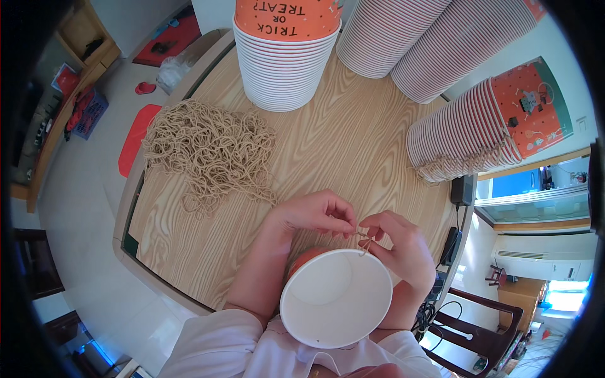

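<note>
A paper bucket, white inside with orange showing on its outer wall, leans against my body with its mouth toward me. A short piece of tan cord hangs at the far side of its rim. My left hand pinches the cord just beyond the rim, fingers curled. Close beside it, my right hand grips the same cord between thumb and fingers. How the cord is fastened to the bucket is hidden by my fingers. A loose, tangled heap of tan cord lies on the table, left of my hands.
On the wooden table, a nested stack of orange buckets stands at the back. More tall stacks are at the back right. Another stack with cord pieces along it is at the right, near a black adapter.
</note>
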Tool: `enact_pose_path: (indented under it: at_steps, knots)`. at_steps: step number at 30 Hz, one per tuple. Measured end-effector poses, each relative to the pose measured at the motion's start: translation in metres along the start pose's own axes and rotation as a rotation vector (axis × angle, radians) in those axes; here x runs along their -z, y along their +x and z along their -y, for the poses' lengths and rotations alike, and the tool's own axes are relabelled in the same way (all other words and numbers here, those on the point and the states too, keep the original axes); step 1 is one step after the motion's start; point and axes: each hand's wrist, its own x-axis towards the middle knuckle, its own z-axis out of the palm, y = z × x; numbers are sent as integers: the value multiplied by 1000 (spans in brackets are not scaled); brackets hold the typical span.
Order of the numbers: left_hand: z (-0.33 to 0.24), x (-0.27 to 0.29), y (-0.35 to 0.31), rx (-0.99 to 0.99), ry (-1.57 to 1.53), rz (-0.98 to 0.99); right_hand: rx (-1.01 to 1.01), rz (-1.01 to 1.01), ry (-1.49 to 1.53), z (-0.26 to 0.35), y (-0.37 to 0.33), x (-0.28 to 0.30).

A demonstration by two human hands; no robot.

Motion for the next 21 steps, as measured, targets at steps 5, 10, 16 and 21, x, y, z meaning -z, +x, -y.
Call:
enact_pose_path:
  at_steps: [5,10,16,21]
  knots:
    - [-2,0,1,46,-11,-13,62,-11,-32,-9,-1,-1]
    - [3,-2,6,3,-21,57,30,-7,-20,-6,1,-2]
    - [12,-2,8,-92,24,23,75,-29,-47,-5,1,1]
    - [12,4,8,-28,108,54,75,-23,-58,-5,0,1]
